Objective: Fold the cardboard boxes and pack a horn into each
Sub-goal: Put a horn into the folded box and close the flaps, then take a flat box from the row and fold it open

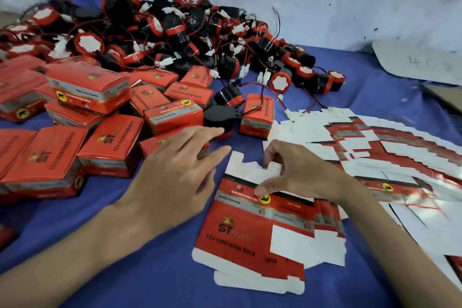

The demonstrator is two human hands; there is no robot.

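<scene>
Right hand [300, 172] pinches a flat, glossy red carton [235, 232]; left hand [175, 170] is spread beside it.

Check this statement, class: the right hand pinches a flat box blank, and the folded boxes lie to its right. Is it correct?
One slip: in the head view the right hand pinches the flat box blank, but the folded boxes lie to its left.

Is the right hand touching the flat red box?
Touching. The head view shows the right hand pinching the flat red box at its white top flap.
</scene>
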